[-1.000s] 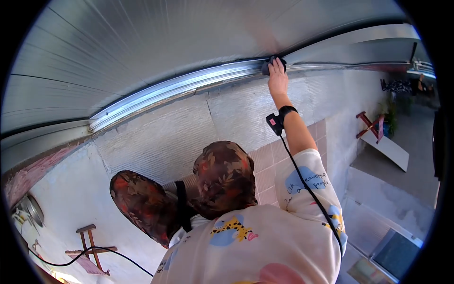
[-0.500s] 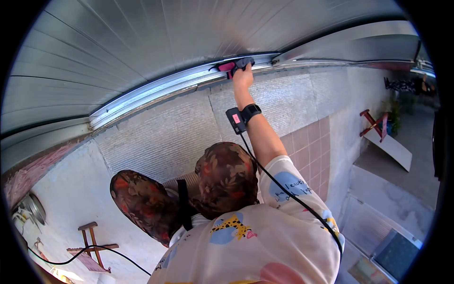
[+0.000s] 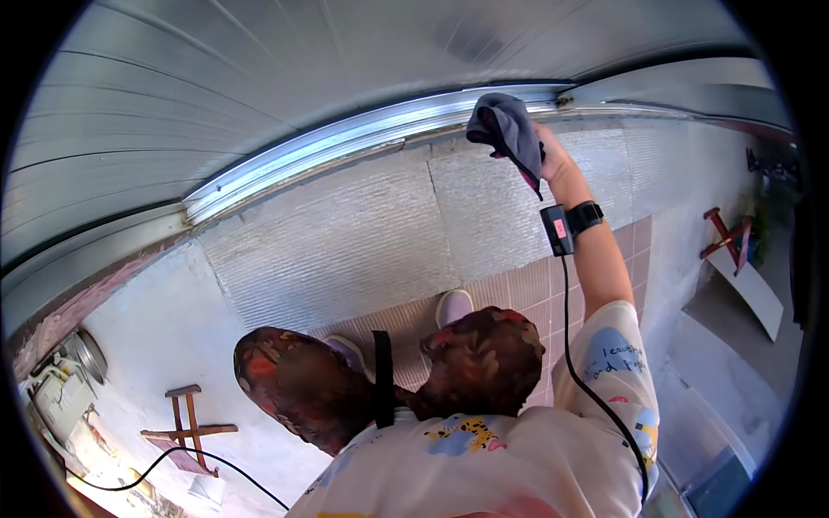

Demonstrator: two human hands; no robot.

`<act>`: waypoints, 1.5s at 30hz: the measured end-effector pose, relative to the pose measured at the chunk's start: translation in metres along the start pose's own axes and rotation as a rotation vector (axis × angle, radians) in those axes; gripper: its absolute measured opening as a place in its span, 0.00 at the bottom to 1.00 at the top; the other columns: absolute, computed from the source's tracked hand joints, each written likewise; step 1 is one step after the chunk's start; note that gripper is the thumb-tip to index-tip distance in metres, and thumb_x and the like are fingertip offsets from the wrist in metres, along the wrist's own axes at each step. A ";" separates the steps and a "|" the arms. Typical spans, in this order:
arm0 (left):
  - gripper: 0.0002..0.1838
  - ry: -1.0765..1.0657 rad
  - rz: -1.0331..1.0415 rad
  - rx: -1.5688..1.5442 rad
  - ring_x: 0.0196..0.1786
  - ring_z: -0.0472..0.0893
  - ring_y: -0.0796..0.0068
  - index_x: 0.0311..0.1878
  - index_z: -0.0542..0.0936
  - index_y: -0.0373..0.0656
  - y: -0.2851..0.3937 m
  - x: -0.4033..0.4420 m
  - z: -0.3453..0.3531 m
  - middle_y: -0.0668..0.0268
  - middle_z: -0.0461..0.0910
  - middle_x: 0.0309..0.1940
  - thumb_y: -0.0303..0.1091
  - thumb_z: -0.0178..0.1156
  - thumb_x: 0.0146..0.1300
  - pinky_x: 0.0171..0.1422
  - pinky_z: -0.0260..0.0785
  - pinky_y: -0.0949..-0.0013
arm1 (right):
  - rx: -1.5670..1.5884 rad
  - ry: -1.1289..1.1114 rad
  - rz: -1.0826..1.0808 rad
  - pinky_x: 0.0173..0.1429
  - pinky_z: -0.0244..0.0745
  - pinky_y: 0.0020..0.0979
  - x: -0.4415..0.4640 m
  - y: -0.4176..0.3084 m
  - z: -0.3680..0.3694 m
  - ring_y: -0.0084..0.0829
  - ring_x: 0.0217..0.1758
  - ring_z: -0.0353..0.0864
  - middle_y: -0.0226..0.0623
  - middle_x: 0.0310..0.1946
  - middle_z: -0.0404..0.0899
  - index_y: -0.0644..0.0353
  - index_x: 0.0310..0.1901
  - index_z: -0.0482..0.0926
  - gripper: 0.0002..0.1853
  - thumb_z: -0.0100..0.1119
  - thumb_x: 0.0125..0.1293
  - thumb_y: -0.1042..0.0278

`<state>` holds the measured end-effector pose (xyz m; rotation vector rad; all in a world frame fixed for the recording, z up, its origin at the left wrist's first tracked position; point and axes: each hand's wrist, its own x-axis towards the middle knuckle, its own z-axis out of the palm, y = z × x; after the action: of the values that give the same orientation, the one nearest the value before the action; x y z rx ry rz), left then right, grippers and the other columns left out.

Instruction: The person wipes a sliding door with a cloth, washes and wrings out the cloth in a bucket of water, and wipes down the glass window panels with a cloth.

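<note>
My right hand (image 3: 553, 154) is closed on a grey cloth (image 3: 509, 125) with dark pink showing along its folds and edge. The cloth hangs bunched over the near side of the metal track (image 3: 345, 136), lifted off it as far as I can tell. A black strap and a small black device (image 3: 557, 230) with a pink label sit on my right wrist, and a cable runs from it over the sleeve. My left hand is not in view.
Grey panels (image 3: 207, 95) stand beyond the track. Ribbed slabs (image 3: 337, 224) and pink tiles lie before it. One wooden folding stool (image 3: 188, 429) is at lower left, another (image 3: 728, 242) at right beside a leaning board (image 3: 749, 293). A metal pan (image 3: 89, 356) is at far left.
My right hand has slid left along the track, then come away toward me and right with the cloth, which now hangs loosely. The view has shifted, and both shoes now show.
</note>
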<state>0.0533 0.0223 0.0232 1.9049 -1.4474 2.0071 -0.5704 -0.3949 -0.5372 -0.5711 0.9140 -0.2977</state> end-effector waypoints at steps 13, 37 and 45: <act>0.39 -0.253 -0.112 -0.121 0.78 0.35 0.34 0.73 0.64 0.52 0.047 0.006 -0.042 0.33 0.33 0.76 0.65 0.51 0.66 0.70 0.38 0.26 | -0.025 -0.189 0.246 0.70 0.69 0.36 0.004 0.008 0.074 0.35 0.62 0.77 0.43 0.61 0.75 0.65 0.62 0.71 0.23 0.41 0.77 0.57; 0.26 -1.623 -1.222 -1.721 0.57 0.77 0.65 0.61 0.73 0.37 0.242 0.039 -0.294 0.55 0.76 0.57 0.45 0.63 0.67 0.58 0.69 0.66 | -0.226 -0.056 -0.297 0.75 0.53 0.33 -0.407 0.026 0.419 0.33 0.73 0.62 0.40 0.70 0.64 0.66 0.57 0.79 0.16 0.51 0.75 0.68; 0.16 -1.113 -0.900 -1.580 0.49 0.79 0.58 0.41 0.78 0.37 0.139 0.055 -0.343 0.60 0.79 0.46 0.40 0.67 0.60 0.52 0.72 0.62 | -0.288 -0.161 -0.239 0.76 0.52 0.34 -0.510 -0.002 0.481 0.33 0.76 0.57 0.41 0.73 0.59 0.63 0.68 0.67 0.24 0.52 0.72 0.72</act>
<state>-0.3073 0.1206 0.0455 1.8846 -1.0495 -0.6799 -0.4777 0.0071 0.0291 -0.9604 0.7371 -0.3317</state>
